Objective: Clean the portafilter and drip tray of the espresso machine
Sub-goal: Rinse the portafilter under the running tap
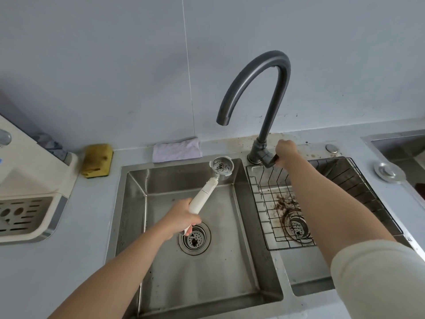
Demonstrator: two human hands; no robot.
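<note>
My left hand [184,218] grips the white handle of the portafilter [221,166], holding it over the left sink basin [135,203]. Its metal basket faces up below the spout, speckled with dark coffee grounds. My right hand [285,150] grips the lever of the dark grey gooseneck faucet [264,93] behind the sinks. No water is running from the spout. The espresso machine [27,180] stands at the left edge, with its slotted drip tray [23,215] in place at its base.
A yellow sponge [97,160] and a folded pale cloth [177,150] lie behind the left basin. A wire rack [271,203] sits in the right basin, over coffee grounds around its drain [295,224]. The left drain strainer [195,238] holds dark residue. A metal sink plug [388,172] lies on the counter at right.
</note>
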